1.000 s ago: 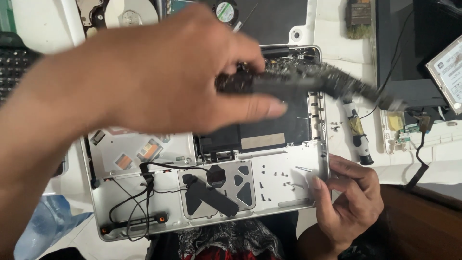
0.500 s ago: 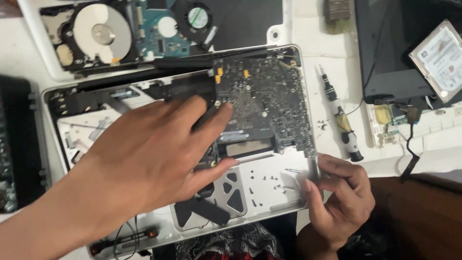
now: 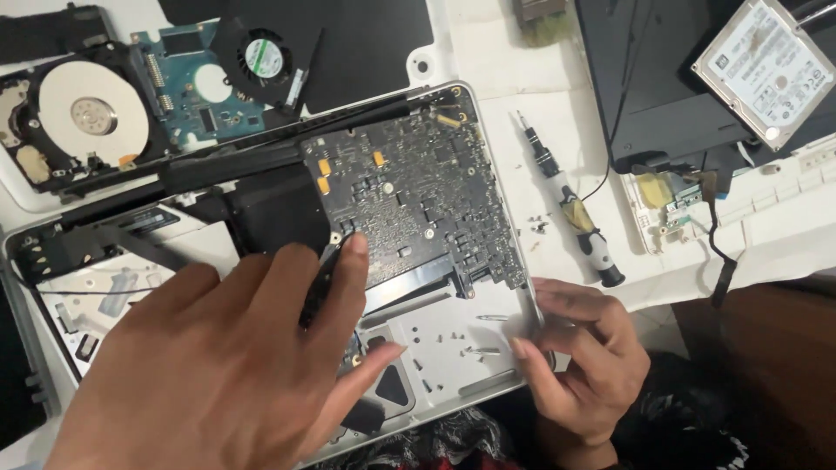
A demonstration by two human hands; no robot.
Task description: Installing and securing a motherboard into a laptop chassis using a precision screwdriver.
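- Bench (image 3: 514, 52), white and crowded, carries an opened laptop shell (image 3: 488, 383) with its dark board (image 3: 418, 191) seated inside.
- Left hand (image 3: 235, 374) lies spread over the shell, index fingertip on the board's lower left edge.
- Right hand (image 3: 579, 361) pinches the shell's right rim, possibly a small part too.
- Screwdriver (image 3: 570, 204) lies just right; open drive (image 3: 83, 113), fan (image 3: 266, 57) behind; sealed drive (image 3: 771, 65) far right.

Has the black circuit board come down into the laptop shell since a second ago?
Yes. The circuit board was held above the laptop shell in the left hand; now it lies inside.
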